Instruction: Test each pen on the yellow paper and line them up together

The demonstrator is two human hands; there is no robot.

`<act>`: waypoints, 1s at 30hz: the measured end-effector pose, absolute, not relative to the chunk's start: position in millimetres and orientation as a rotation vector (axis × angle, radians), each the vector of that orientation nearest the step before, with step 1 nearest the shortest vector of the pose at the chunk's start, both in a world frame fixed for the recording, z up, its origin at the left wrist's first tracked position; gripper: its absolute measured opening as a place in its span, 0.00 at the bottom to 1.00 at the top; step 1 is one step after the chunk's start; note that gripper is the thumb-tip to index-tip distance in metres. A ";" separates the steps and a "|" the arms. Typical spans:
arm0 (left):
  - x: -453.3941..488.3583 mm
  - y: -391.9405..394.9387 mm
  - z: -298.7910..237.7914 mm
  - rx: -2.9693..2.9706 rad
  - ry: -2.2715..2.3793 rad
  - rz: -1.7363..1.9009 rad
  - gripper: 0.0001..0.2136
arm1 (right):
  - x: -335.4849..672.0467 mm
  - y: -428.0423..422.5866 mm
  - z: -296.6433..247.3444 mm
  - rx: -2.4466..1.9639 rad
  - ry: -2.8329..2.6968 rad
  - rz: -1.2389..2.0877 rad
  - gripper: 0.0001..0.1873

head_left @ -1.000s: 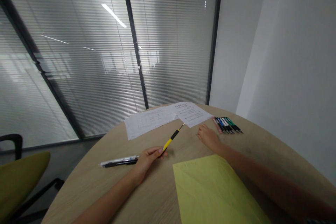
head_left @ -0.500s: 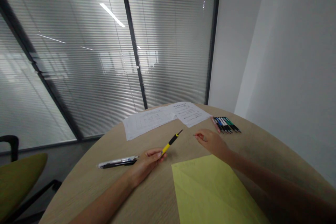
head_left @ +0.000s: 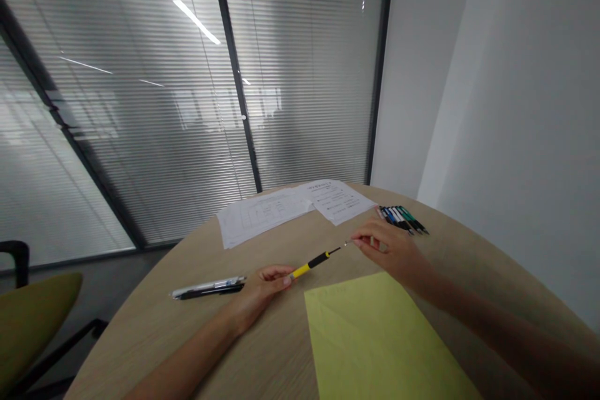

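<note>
Your left hand [head_left: 268, 283] clamped on rear end of slim yellow-and-black plastic pen [head_left: 313, 262], held low over round pale wooden worktop [head_left: 262, 350]. Your right hand [head_left: 391, 250] pinched shut on pen's thin tip. Yellow paper sheet [head_left: 375, 337] lies near, on your side.

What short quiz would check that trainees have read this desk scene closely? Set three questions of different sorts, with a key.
1. True or false: the left hand grips the yellow pen by its rear end.
2. Where does the row of pens lie? A: touching the left hand. B: on the table beyond the right hand. C: held in the right hand.
3. Fill in: the right hand pinches the yellow pen at its thin ____.
Key: 1 true; 2 B; 3 tip.
</note>
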State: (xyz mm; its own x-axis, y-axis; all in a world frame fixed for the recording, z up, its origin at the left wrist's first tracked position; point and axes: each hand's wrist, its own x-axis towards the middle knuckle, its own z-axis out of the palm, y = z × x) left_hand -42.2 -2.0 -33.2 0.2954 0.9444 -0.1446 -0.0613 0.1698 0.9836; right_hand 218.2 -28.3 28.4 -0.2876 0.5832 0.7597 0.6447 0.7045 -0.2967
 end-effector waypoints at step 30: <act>-39.5 -5.1 -29.1 1.129 0.990 0.890 0.14 | 220.8 -38.4 34.5 -0.930 -2.110 -0.240 0.07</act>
State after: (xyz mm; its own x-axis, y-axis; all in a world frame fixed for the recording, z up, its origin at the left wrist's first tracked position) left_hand -39.5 -5.1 -29.1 0.3169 0.9328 -0.1715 -0.0719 0.2039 0.9764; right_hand 220.8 -38.4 34.5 -0.4093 0.5372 0.7375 0.6893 0.7117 -0.1359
